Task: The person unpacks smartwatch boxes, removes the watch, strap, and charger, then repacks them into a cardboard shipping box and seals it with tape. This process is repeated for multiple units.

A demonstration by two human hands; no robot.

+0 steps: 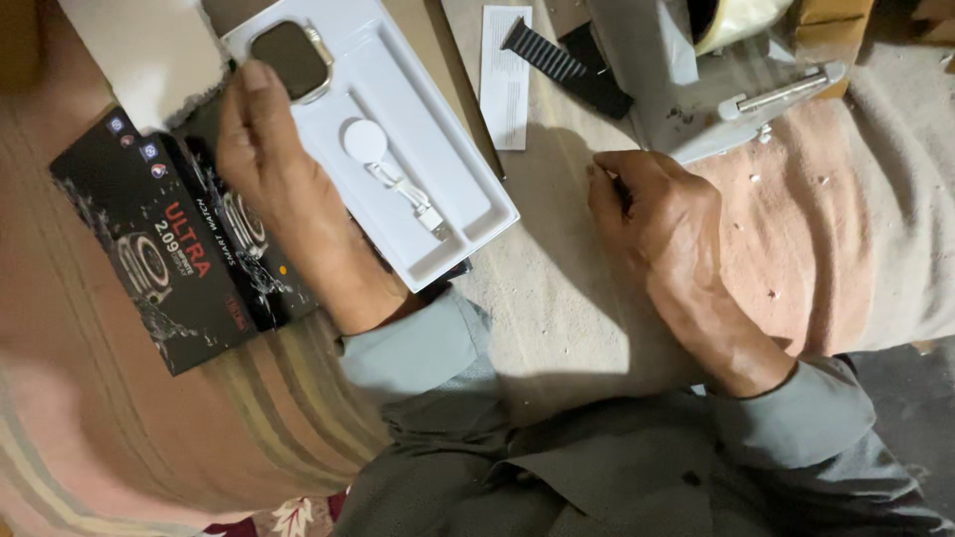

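My left hand rests on the edge of a white plastic tray, fingers touching the tray beside a square smartwatch body with a dark screen and gold rim. In the tray lies a white round charger puck with its short cable. Under my left wrist sits a black printed box and its sleeve. My right hand is loosely closed on the cloth to the right, pinching something small and dark that I cannot make out.
A dark ridged watch strap lies by a white folded leaflet at the top. A clear plastic sheet with a metal tool sits top right. Striped and pinkish cloths cover the surface, with small crumbs scattered.
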